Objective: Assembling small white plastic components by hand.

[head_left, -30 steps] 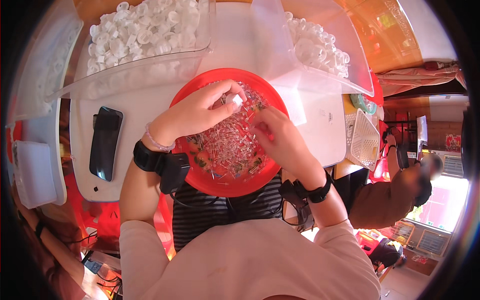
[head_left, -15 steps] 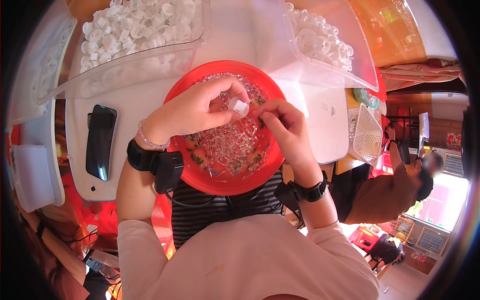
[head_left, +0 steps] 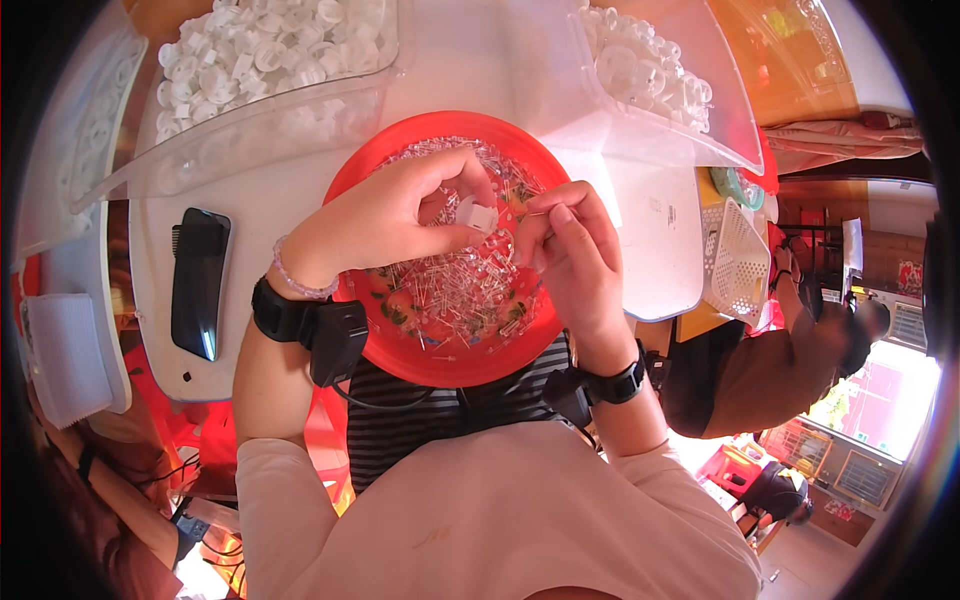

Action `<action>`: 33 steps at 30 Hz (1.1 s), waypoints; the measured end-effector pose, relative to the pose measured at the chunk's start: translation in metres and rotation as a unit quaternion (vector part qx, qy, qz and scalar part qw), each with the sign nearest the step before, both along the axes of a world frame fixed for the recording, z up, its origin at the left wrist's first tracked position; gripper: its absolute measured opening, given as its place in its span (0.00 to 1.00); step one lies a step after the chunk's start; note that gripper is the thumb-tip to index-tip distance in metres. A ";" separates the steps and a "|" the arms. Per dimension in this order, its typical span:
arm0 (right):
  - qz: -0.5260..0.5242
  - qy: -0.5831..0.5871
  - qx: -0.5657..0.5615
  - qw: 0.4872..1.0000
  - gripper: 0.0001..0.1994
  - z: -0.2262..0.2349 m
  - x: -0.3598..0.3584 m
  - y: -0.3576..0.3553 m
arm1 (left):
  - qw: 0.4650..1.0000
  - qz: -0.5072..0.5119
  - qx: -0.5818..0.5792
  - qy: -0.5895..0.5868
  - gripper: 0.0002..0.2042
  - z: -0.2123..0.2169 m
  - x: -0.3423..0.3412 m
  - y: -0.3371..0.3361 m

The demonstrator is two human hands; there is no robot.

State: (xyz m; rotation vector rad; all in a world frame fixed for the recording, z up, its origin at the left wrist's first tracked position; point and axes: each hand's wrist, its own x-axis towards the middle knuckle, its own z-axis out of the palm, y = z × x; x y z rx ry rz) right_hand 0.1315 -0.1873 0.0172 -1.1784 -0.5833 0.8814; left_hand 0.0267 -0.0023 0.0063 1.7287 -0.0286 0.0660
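White tabletop [head_left: 270,205] extends across the work area, with a co-worker [head_left: 755,385] in brown well apart beyond its right edge. Two transparent bins stand along the far edge: a left bin [head_left: 240,150] and a right bin [head_left: 695,147], each loaded with small white plastic parts. One black phone [head_left: 200,285] lies near the left edge. A white perforated basket [head_left: 740,262] is located just beyond the right edge.

Red basin [head_left: 440,375] is positioned at the middle of the near edge, partly above the striped trousers [head_left: 400,440]. It contains a loose layer of clear components [head_left: 450,285] with thin wire leads.

Left hand [head_left: 400,220]: the fingers, thumb below and index above, grip a white part [head_left: 477,215] over the basin. Right hand [head_left: 588,265]: the thumb and index are pinched together just beside the white part, apart from it. They appear to hold a thin piece [head_left: 537,212], too small to identify with certainty.
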 end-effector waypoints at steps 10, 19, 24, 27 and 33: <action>-0.026 -0.107 -0.028 0.994 0.04 0.001 -0.016 0.004 | 1.000 0.001 -0.020 -0.001 0.13 0.001 -0.001 0.001; -0.098 -0.163 -0.020 0.982 0.05 -0.004 -0.020 0.006 | 1.000 0.003 -0.013 0.004 0.14 0.003 -0.003 -0.002; -0.081 -0.155 0.003 0.985 0.05 -0.004 -0.021 0.007 | 0.999 0.008 0.028 -0.046 0.14 0.000 -0.002 -0.002; -0.089 -0.159 0.001 0.983 0.05 -0.005 -0.022 0.007 | 1.000 0.005 0.011 -0.009 0.15 0.005 -0.002 -0.002; -0.089 -0.239 0.028 0.966 0.08 -0.010 -0.019 0.005 | 0.999 0.012 0.016 -0.027 0.16 0.004 -0.002 -0.003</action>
